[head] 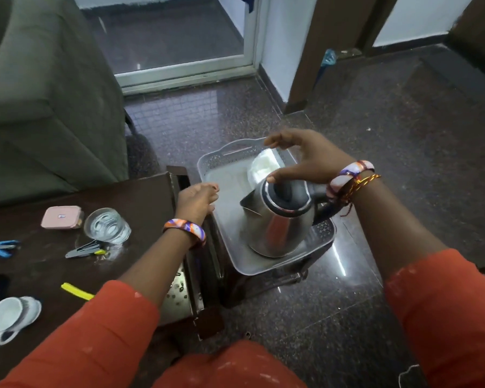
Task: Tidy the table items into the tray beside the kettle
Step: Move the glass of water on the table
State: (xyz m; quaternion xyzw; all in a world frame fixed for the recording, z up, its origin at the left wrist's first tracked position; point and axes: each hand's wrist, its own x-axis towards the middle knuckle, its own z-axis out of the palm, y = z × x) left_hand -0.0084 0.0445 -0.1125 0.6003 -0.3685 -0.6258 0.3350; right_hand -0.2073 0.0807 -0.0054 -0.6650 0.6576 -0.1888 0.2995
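The tray (207, 166) — a pale plastic one with lattice walls and slot handles — sits on a low stand off the tabletop's (123, 197) 3 o'clock edge, and the steel kettle (275, 228) already stands in its near half with something white and soft-looking (261, 166) at the kettle's 12 o'clock; what that is I cannot tell. The items to tidy lie well apart from it, at the tray's 9 o'clock: a glass tumbler (107, 225) holding what looks like water, likely heavy, slick and breakable, best taken around its wall and kept upright; a pink lidded box (62, 217), probably light and stiff; blue (3, 247) and grey (86, 249) clippers, small and rigid, a pinch each; a yellow strip (77, 291); and a white cup (10, 315) lying tilted — fragile, its handle the natural hold. The left hand (196, 200) rests on the tray's near-left rim, fingers curled, though whether it clamps the rim is unclear. The right hand (305, 161) hovers over the kettle lid, its grip spread and holding nothing. A dark object at the tabletop's 9 o'clock edge is cut off.
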